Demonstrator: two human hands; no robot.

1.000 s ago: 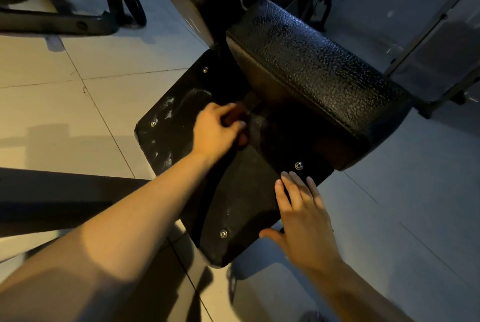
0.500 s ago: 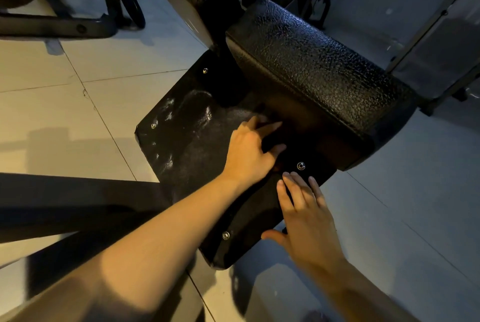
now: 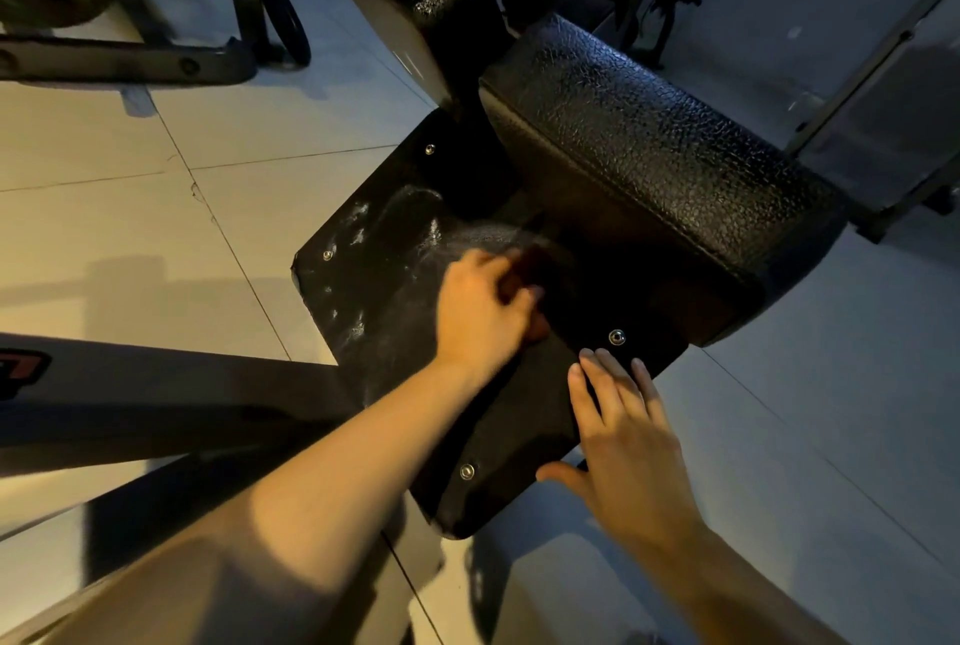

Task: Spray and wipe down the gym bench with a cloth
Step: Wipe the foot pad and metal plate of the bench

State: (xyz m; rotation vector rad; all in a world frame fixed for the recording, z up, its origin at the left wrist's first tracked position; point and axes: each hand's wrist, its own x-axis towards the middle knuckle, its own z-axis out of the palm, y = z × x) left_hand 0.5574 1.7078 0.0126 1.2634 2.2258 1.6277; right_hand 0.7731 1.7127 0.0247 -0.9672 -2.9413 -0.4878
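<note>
No text can be read; a red mark (image 3: 21,370) on the dark frame bar (image 3: 182,384) is cut off.

The bench panel (image 3: 395,280) sits low over the floor (image 3: 130,228), with the bench pad (image 3: 649,140) above its far right part. The left hand (image 3: 483,317) holds the cloth (image 3: 527,272) mid-panel. The right hand (image 3: 623,436) lies on the near right edge. A frame bar (image 3: 156,384) runs left.

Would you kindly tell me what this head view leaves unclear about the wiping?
Dark cloth: head view, mostly hidden by the gripping left hand, blurred and shadowed; colour unclear.
Flat black riveted plate: far part hidden under the black textured vinyl pad.
Dark frame beam: cut off by the left edge.
</note>
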